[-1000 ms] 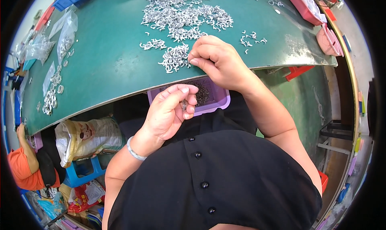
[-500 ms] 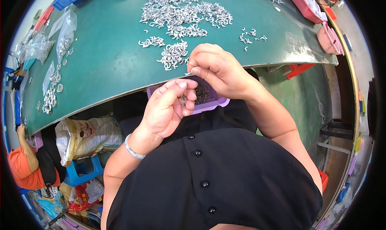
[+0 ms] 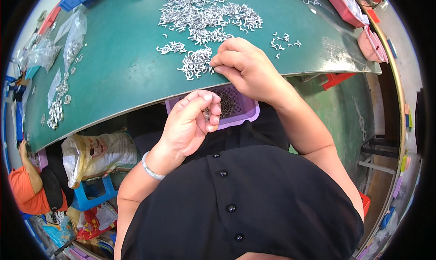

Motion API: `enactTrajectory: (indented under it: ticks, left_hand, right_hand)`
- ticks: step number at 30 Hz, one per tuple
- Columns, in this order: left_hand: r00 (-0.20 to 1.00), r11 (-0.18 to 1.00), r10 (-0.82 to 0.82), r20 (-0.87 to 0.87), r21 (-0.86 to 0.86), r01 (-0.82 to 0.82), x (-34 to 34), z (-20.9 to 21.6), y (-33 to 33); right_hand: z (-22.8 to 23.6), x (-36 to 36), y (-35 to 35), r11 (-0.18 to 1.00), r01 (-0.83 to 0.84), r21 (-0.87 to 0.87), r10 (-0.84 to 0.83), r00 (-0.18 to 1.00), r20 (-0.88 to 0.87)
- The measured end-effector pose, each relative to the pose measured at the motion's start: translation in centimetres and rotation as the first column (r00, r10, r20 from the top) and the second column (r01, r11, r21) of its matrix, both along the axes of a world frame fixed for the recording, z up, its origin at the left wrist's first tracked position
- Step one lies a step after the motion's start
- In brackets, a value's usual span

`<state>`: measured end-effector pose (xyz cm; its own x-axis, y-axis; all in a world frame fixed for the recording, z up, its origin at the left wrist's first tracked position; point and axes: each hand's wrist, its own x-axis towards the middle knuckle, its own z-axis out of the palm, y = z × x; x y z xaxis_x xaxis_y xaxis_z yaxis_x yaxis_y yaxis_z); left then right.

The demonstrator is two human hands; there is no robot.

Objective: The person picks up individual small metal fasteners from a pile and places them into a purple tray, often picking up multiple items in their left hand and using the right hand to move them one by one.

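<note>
We find many small, curved grey-white pieces left on the green bench, small dark pieces in the purple plastic basket. Right hand: fingers at the nearest heap; left hand: fingers curled; any grip, we cannot tell.

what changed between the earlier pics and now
The right hand drew back toward the left hand with a pale piece, then moved forward again to the right edge of the nearest pile; whether it holds one now is unclear. The left hand stayed over the purple basket.
</note>
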<state>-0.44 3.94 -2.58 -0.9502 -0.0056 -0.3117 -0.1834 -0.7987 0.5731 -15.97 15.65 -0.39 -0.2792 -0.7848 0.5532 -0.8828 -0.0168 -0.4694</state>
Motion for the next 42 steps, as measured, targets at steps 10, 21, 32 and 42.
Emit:
enactTrajectory:
  ticks: [10,21,32,42]
  left_hand:
    - [1.000,1.000,0.020,-0.006,-0.008,-0.020,0.0,0.0,0.1]
    - [0.999,1.000,0.029,-0.028,-0.005,-0.029,0.0,-0.1,0.1]
    - [0.999,0.999,0.033,0.003,-0.043,-0.033,0.0,0.0,0.2]
    - [1.000,1.000,0.026,0.000,-0.008,-0.026,0.0,-0.2,0.1]
  right_hand:
    - [0.1,-0.2,-0.4,0.999,0.002,0.043,0.001,0.998,-0.056]
    - [0.4,1.1,0.9,0.983,-0.167,-0.079,0.173,0.981,0.085]
    - [0.9,2.2,1.2,0.981,-0.190,-0.024,0.192,0.977,0.089]
    - [0.0,0.8,1.0,0.997,-0.008,-0.081,0.009,1.000,0.005]
